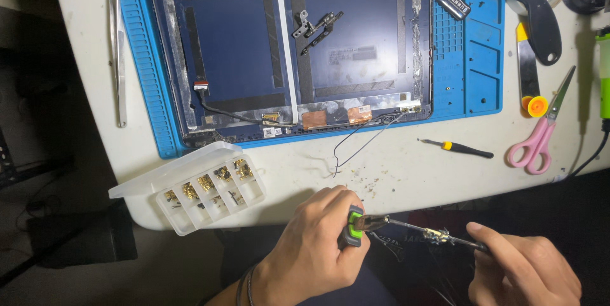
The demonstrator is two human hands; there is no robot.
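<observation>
My left hand (314, 242) grips small pliers (356, 224) with green and black handles, below the table's front edge. The plier jaws clamp one end of a thin dark metal part with a brass-coloured fitting (437, 236) at its middle. My right hand (524, 268) pinches the other end of that part between thumb and fingers. Both hands are over the dark area in front of the table. A dark blue laptop lid (241, 45) lies inner side up on a blue work mat (483, 64), with two loose hinges (316, 26) on it and thin wires (362, 144) trailing off its front edge.
An open clear compartment box (210, 191) of brass screws sits at the table's front left. Tweezers (119, 45) lie left of the mat. A small screwdriver (459, 148), pink scissors (543, 131), an orange-capped tool (528, 71), a black scraper (537, 7) and a green tool (603, 71) lie to the right.
</observation>
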